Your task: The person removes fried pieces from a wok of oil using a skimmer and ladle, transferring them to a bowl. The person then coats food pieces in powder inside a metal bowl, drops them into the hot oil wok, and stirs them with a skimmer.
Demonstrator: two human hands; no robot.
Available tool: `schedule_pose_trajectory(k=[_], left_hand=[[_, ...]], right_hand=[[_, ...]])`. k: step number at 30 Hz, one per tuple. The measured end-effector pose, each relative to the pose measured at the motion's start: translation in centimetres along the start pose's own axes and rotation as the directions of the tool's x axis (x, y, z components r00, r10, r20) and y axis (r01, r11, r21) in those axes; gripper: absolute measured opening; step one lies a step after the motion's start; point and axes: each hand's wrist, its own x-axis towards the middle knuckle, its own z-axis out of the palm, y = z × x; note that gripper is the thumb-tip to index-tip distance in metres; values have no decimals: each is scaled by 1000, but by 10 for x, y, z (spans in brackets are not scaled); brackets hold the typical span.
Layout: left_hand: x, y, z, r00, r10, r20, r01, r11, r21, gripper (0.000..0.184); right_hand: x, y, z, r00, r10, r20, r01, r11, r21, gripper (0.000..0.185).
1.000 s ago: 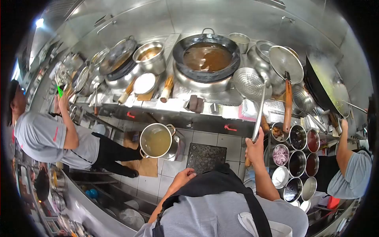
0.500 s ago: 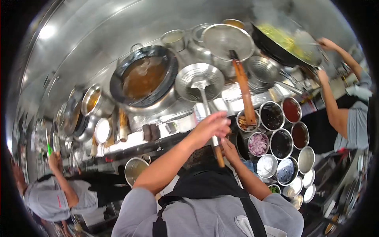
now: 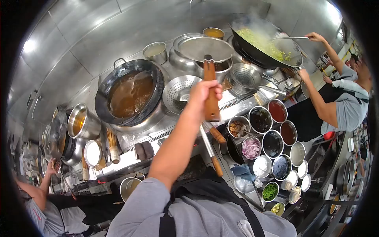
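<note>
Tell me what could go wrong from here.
If the left hand swings the mesh strainer rightward, it might bump the steaming wok. Pulling it back could knock the ladle lying over the perforated strainer; the ladle's wooden handle juts past the counter edge, so it could fall.

Bright, cool light. Glare spots on steel wall (image 3: 90, 35), left and far right; white glare along near edge of worktop (image 3: 130, 140). Steam (image 3: 252, 23) hazes far pan (image 3: 246, 51). Strong fisheye bend, black corners, margins soft.
</note>
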Motion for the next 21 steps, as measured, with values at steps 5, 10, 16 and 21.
schedule_pose_trajectory(k=[5,10,16,21], left_hand=[[-131,78,-50,946,208,-248,-159,966,205,31],[-256,151,-141,765,455,-455,21,689,724,32],[-347,176,-210,532,668,-520,497,251,831,46],[-326,160,-244,624,471,-624,418,474,775,38]], right_hand=[[31,32,26,901,-430,-50,389,855,-341,23],[81,-141,-98,919,359,166,-366,611,702,20],[103,-199,-114,935,297,193,-344,634,692,22],[123,-69,-23,992,117,51,-126,850,512,22]])
